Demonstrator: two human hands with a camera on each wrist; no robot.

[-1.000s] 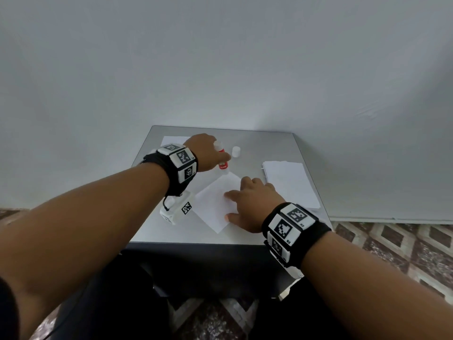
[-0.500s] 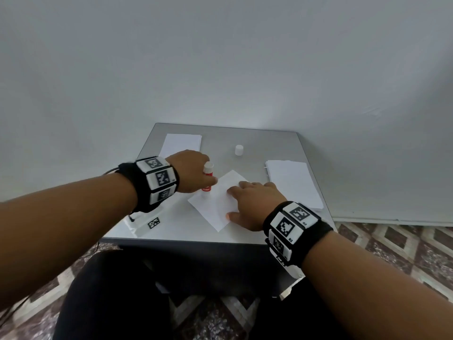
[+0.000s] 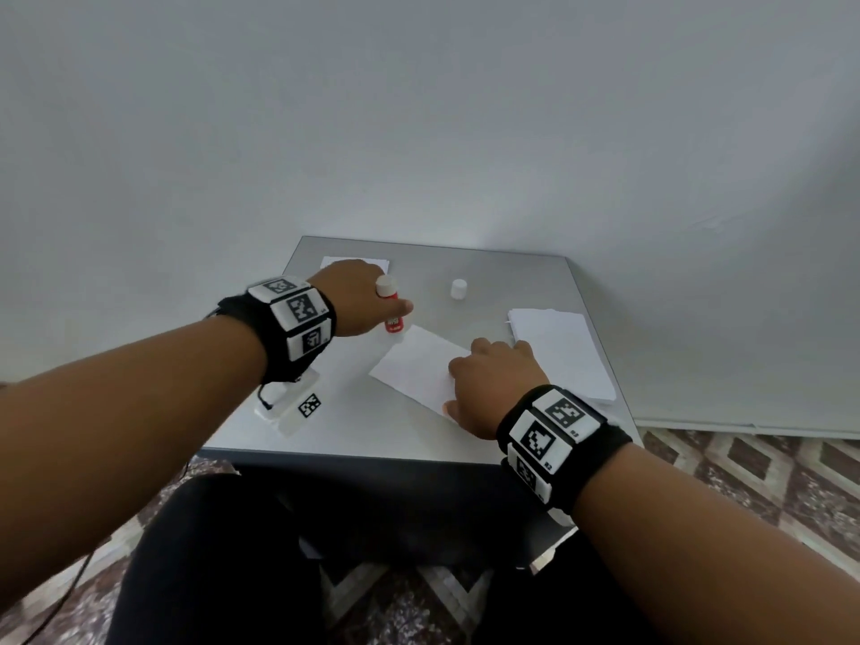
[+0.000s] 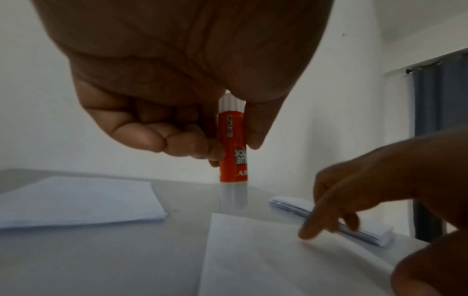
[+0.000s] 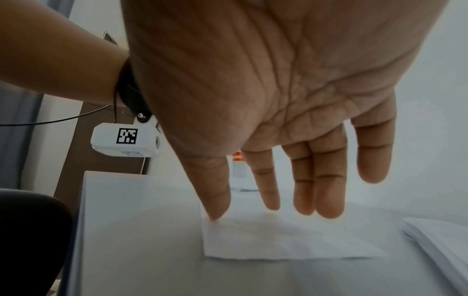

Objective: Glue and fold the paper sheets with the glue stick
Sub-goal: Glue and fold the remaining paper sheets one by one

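Note:
My left hand (image 3: pixel 396 309) grips a red glue stick (image 3: pixel 392 318) upright, white base up, uncapped clear end down. In the left wrist view the glue stick (image 4: pixel 233 152) has its tip at the far corner of a white paper sheet (image 4: pixel 278 260); whether it touches I cannot tell. The sheet (image 3: pixel 414 370) lies slanted on the grey table (image 3: pixel 363 430). My right hand (image 3: pixel 460 386) rests on it with straight fingers. In the right wrist view the thumb tip presses the near-left corner of the sheet (image 5: pixel 278 240).
The white glue cap (image 3: pixel 458 289) stands alone at the back of the table. A stack of paper (image 3: pixel 558 351) lies at the right edge, another white sheet (image 3: pixel 344 263) at the back left. A wall rises right behind the table.
My left hand brought the glue stick from beside the cap down over the sheet's left part, then back to its far corner. My right hand stayed pressing on the sheet.

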